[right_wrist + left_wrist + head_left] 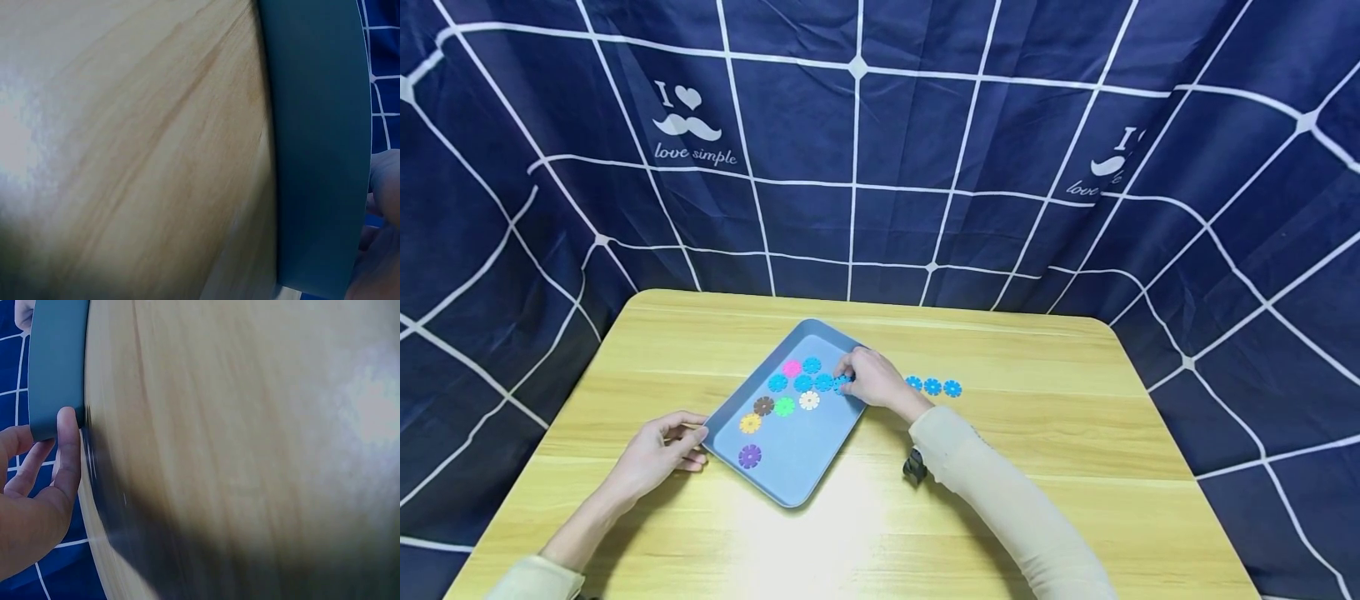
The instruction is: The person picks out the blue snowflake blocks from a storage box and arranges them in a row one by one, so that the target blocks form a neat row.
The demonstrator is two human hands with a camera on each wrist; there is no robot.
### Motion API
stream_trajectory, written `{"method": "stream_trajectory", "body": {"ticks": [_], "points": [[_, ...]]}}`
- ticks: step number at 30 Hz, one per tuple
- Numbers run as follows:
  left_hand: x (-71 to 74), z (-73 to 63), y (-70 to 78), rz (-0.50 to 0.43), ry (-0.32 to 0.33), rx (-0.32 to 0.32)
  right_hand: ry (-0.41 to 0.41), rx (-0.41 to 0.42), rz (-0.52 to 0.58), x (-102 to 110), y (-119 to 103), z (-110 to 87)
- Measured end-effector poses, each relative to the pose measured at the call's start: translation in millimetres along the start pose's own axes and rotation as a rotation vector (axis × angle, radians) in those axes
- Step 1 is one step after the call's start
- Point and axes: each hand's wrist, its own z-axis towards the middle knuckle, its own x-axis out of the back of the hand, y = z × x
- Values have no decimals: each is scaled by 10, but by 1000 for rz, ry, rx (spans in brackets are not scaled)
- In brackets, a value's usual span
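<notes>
A grey-blue tray (805, 458) lies at an angle on the table, with several toothed plastic discs inside. My left hand (662, 450) holds the tray's near left corner; in the left wrist view its fingertips (67, 422) lie against the tray's outer wall (59, 369). Over the tray's right side, my right hand (872, 379) pinches a blue disc (841, 385), partly covered by the fingers. That disc is at the end of a row beside another blue disc (823, 382). In the right wrist view the tray wall (319, 144) hides much of the right hand (384, 212).
Also in the tray are a pink disc (792, 367), a purple disc (749, 456), a brown disc (763, 406), and green, cream and orange ones. Three blue discs (932, 387) lie in a line on the wooden table (1037, 433), right of the tray. A blue curtain (895, 167) hangs behind.
</notes>
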Motion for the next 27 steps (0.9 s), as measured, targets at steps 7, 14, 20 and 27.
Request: {"method": "stream_trajectory", "body": {"ticks": [7,14,20,27], "points": [[5,5,-1,0,-3,-7,13,-8,33,25,6,0],[1,5,3,-11,-8,-16,11,-14,99,59,29,-25],[0,-4,13,-7,-9,-13,16,-18,171,93,48,-65],[0,-7,21,-8,-6,-7,42,3,246,135,64,-111]]}}
